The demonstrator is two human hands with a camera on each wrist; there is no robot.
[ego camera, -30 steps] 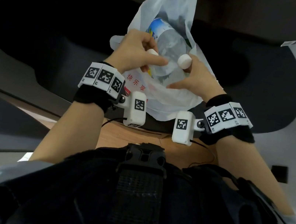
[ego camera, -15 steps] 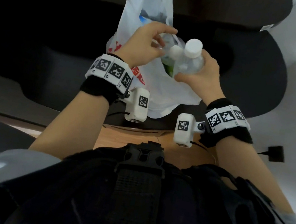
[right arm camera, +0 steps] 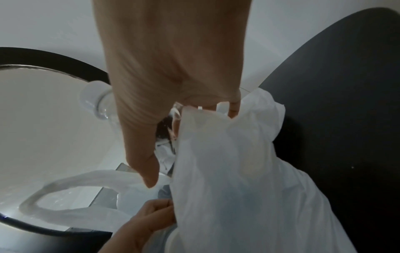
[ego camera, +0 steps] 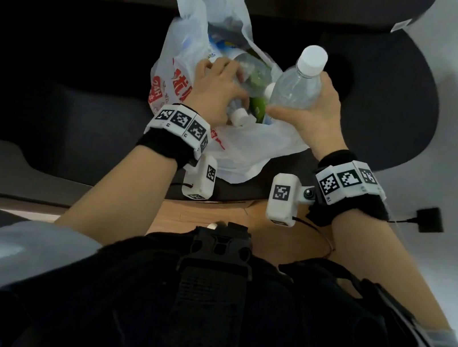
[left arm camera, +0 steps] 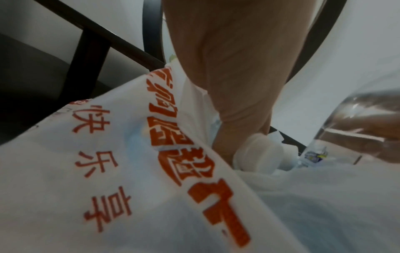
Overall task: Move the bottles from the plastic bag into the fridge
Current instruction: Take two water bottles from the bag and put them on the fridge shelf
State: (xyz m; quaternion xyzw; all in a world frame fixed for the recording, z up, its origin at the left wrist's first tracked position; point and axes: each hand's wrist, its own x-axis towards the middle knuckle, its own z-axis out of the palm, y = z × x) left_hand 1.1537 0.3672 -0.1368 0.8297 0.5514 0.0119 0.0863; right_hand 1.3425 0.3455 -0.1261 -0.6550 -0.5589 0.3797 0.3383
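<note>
The head view looks steeply down from above the person's chest, taking in both forearms, both hands and the bag (ego camera: 244, 145) on a dark seat (ego camera: 80, 119). The left wrist view sits very near the bag (left arm camera: 108, 188), looking along the left hand (left arm camera: 238, 77) at the red print and a white cap (left arm camera: 257, 154). The right wrist view looks along the right hand (right arm camera: 173, 77), close against the bag (right arm camera: 238, 171), with the left hand (right arm camera: 140, 222) at its lower edge. All three views share the bag; the head and right wrist views share both hands.
</note>
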